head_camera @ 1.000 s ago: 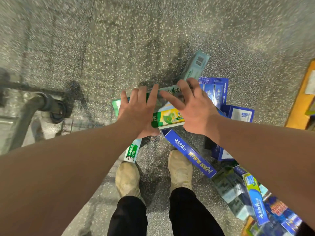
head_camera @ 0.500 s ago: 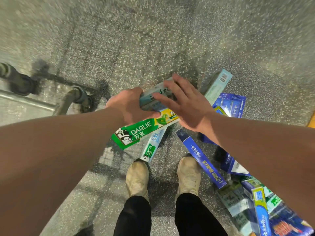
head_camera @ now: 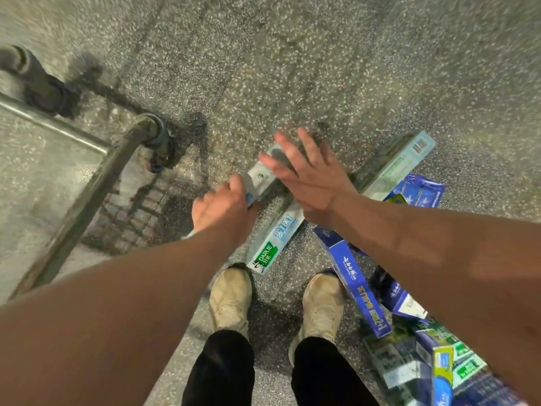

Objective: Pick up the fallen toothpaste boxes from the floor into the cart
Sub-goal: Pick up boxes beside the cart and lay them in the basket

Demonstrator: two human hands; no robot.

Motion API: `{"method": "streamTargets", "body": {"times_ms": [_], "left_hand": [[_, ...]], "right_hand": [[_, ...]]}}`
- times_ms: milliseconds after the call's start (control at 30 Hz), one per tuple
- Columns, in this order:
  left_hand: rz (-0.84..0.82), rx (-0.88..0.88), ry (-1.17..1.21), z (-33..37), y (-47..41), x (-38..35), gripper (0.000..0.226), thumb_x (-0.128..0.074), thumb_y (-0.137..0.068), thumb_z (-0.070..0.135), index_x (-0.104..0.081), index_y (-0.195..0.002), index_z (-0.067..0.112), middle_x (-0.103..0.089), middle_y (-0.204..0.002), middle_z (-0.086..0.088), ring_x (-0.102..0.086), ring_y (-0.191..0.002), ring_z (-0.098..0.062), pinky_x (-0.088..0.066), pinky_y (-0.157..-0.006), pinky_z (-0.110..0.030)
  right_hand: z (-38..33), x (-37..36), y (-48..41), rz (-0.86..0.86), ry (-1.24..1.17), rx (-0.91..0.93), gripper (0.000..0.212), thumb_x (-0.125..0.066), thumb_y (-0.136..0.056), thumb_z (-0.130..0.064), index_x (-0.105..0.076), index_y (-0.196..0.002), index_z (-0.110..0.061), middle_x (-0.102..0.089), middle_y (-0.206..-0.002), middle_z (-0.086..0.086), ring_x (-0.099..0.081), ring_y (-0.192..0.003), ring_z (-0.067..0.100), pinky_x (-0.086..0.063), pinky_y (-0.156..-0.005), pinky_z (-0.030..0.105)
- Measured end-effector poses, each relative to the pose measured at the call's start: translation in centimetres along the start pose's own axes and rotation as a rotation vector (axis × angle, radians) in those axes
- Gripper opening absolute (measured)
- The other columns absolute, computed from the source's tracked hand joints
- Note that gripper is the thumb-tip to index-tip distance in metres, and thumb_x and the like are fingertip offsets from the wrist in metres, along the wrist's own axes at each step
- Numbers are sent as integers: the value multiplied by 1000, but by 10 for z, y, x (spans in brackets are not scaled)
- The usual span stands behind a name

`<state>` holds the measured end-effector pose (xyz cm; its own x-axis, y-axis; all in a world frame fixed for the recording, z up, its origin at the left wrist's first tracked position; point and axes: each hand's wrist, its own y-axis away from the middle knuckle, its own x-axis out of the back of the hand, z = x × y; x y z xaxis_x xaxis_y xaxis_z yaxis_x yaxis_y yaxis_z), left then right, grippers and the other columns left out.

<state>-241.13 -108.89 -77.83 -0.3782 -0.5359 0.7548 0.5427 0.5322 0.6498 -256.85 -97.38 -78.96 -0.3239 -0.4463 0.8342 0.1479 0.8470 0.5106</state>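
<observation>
Fingers of the left hand (head_camera: 221, 209) curl round the near end of a pale grey toothpaste box (head_camera: 260, 177) at mid-frame, gripping it. The right hand (head_camera: 311, 183) lies over the same box's far end, fingers straight and spread; blur hides whether they touch it. Just below, a pale blue Darlie box (head_camera: 278, 244) lies on the speckled floor (head_camera: 292, 68), its end near the left shoe (head_camera: 231, 297). A teal barcoded box (head_camera: 407, 159) and a dark blue box (head_camera: 358, 288) lie at right. The cart frame (head_camera: 96, 186) and cart wheel (head_camera: 159, 142) stand at left.
</observation>
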Motion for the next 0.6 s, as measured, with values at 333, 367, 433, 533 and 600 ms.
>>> {"method": "streamTargets", "body": {"times_ms": [333,367,433,533,600], "left_hand": [[-97,14,138,43,-6,-62,58,-38,-99,63,-29,-136,19,-53,-138,-6,-57,-122,-33,-45,-100,-53],[-112,15,173,43,-6,-67,58,-38,-99,63,-27,-137,20,-52,-140,-5,-56,-123,-32,-44,-100,-52],[-141,23,269,42,-4,-76,60,-37,-101,61,-23,-143,20,-49,-145,-4,-52,-128,-30,-41,-103,-50],[-154,-5,291,37,0,-84,77,-37,-97,68,-16,-153,19,-41,-153,-5,-43,-138,-29,-35,-111,-49],[-184,-32,214,35,2,-85,103,-48,-84,80,-6,-155,19,-32,-156,-5,-37,-141,-28,-35,-113,-51]], "right_hand": [[14,-37,-9,-116,304,80,94,-54,-96,-17,16,-157,-31,14,-168,11,22,-149,44,4,-116,71],[15,-38,-9,-131,302,86,92,-56,-96,-19,10,-159,-29,7,-168,12,20,-150,44,3,-116,71],[16,-43,-8,-160,314,106,87,-62,-96,-29,-3,-160,-25,-7,-168,15,16,-152,42,5,-117,70],[17,-48,-8,-159,346,137,81,-62,-96,-37,-13,-158,-22,-13,-166,15,12,-153,40,9,-115,67],[16,-48,-10,-132,357,155,77,-60,-96,-33,-17,-158,-19,-14,-167,13,10,-153,40,7,-116,67]]}}
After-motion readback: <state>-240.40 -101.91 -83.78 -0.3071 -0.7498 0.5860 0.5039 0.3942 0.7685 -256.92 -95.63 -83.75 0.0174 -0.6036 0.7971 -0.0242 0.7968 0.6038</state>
